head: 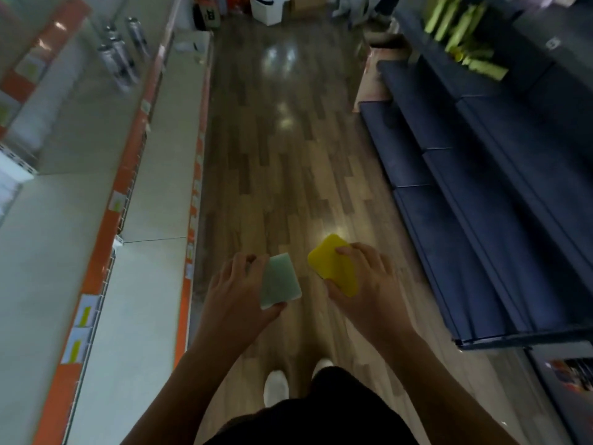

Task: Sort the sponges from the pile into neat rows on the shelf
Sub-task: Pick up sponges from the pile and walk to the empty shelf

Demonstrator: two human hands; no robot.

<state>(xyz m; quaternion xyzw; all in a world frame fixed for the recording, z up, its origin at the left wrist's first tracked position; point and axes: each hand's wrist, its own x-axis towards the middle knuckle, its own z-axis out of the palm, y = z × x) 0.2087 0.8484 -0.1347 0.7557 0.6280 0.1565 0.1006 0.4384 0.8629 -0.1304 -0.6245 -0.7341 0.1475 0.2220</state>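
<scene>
Lying with its long axis up the frame, pointing away from the person, the green sponge (pixel 281 281) is seen with its broad face turned up to the camera and its far end leaning slightly left. It is held in the left grip (pixel 237 290): the thumb is pressed at the near corner and the curled fingers (pixel 248 260) are hooked over the far left edge, so that the grip is closed round the sponge's left side. The yellow sponge (pixel 335 263) is set just to the right, apart from the green one. Its long axis also runs away from the person, its far end tipped left and its rounded corners plainly visible. It is clasped by the right grip (pixel 369 281), with the thumb at the near end and a fingertip over the far right edge.

Both forearms are reached forward and slightly inward from the bottom of the frame, backs of the hands up. Both sponges are held in the air above the wooden floor (pixel 288 155), in the aisle between the pale left shelf (pixel 144 284) with orange edging and the blue shelf (pixel 481 220); neither shelf is touched. White shoes (pixel 276 387) are noted below the hands. Items at the far ends of the shelves are too blurred to be identified.
</scene>
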